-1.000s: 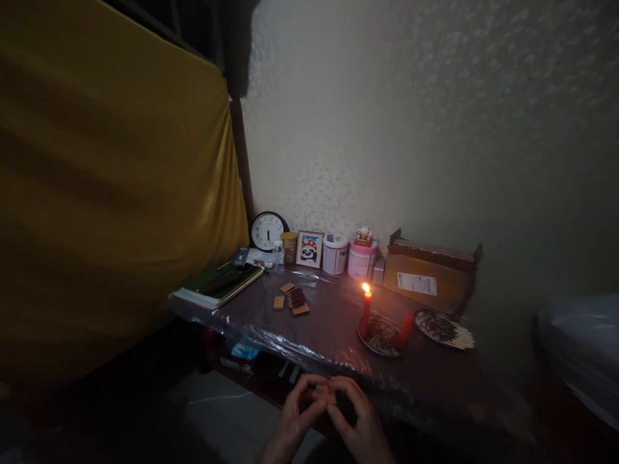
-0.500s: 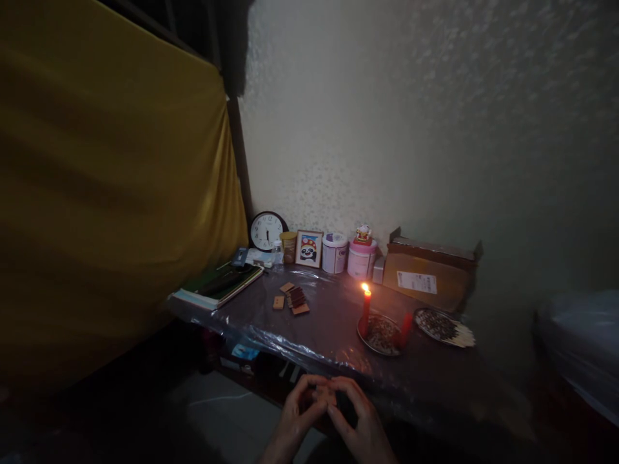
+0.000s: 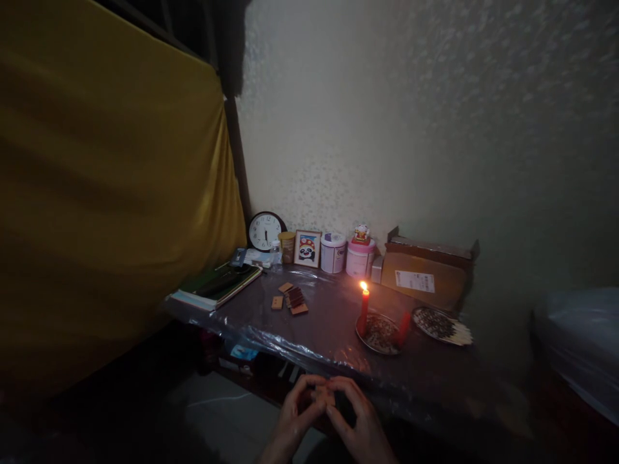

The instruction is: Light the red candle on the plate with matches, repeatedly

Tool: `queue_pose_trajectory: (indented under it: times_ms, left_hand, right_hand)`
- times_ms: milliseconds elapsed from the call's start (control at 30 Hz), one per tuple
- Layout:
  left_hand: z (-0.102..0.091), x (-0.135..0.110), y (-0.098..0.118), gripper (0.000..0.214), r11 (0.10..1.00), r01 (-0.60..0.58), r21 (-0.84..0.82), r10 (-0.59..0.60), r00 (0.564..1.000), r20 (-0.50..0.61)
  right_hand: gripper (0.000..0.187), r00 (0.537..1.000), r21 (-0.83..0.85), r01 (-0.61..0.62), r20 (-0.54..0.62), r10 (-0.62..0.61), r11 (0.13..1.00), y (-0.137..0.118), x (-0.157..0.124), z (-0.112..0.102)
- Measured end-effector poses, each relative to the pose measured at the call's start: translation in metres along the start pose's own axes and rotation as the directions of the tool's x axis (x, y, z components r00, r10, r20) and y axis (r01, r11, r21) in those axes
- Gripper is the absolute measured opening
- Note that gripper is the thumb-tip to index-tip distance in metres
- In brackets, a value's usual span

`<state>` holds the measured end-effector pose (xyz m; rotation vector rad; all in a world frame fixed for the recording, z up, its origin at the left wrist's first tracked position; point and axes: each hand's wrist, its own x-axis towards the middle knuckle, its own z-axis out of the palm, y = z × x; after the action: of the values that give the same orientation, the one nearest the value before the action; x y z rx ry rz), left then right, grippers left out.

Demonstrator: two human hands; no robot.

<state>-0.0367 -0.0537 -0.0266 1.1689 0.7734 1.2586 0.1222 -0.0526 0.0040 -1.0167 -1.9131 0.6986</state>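
My left hand and my right hand meet at the bottom of the view, just in front of the table's near edge. Their fingers are curled and pinched together around something small that I cannot make out in the dim light. A lit red candle stands in a metal plate on the table beyond my hands. Several small brown matchboxes lie further left on the plastic-covered table.
A second plate with a heap of matchsticks sits right of the candle. A cardboard box, two tubs, a framed picture and a clock line the wall. Books lie left. A yellow cloth hangs at left.
The view has drifted slightly upward and to the right. My hands stay pinched together in the same spot.
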Motion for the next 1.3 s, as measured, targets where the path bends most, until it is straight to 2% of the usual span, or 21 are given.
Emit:
queue_pose_trajectory:
  times_ms: [500,733,933,1167,1300]
  left_hand:
    - [0.000,0.001,0.001,0.030,1.000,-0.027,-0.014,0.027,1.000,0.004]
    - [0.004,-0.002,0.010,0.029,0.998,-0.065,-0.004,0.065,0.997,-0.031]
    - [0.004,-0.003,0.014,0.026,0.997,-0.071,0.018,0.071,0.997,0.026]
    - [0.005,-0.006,0.005,0.033,0.999,-0.042,-0.001,0.042,0.998,-0.054]
    - [0.007,-0.007,-0.005,0.040,0.994,-0.016,-0.106,0.007,0.997,-0.082]
  right_hand:
    - [0.017,1.000,0.013,0.003,0.010,-0.003,1.000,0.001,0.001,0.000]
    - [0.018,1.000,0.031,-0.006,0.026,0.006,0.999,-0.006,0.000,-0.004]
    - [0.024,0.997,0.026,-0.052,0.051,0.050,0.998,-0.013,-0.001,-0.008]
    - [0.032,0.996,0.024,-0.027,0.080,0.025,0.999,-0.006,-0.001,-0.010]
    - [0.028,0.999,0.116,-0.027,0.025,0.024,0.993,0.004,-0.002,-0.004]
